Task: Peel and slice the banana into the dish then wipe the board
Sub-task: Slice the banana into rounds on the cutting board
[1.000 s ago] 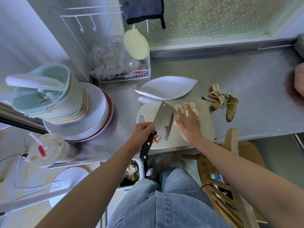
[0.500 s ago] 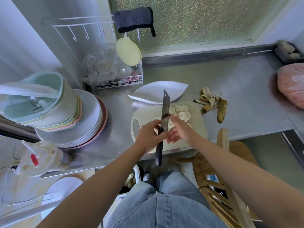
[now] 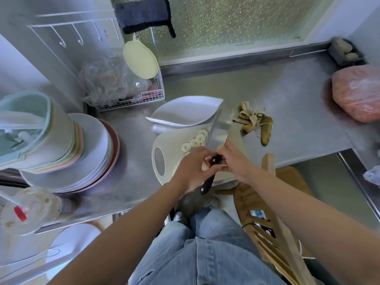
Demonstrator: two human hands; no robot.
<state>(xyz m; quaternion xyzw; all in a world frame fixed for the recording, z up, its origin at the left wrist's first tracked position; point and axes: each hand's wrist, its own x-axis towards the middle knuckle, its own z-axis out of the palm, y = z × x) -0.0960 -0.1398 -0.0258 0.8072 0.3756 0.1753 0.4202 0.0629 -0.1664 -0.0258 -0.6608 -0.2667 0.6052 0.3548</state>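
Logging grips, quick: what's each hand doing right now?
Left hand: holding the black-handled steel cleaver.
Right hand: fingers at the blade's base; grip cannot be told.

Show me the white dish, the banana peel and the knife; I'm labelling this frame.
white dish (image 3: 185, 112), head view, bare inner floor.
banana peel (image 3: 265, 129), head view, dark brown strip.
knife (image 3: 219, 130), head view, flat of the blade.

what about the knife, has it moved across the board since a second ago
Yes. Against the board, the knife has shifted right: its blade stood left of the banana slices, now it is right of the visible ones.
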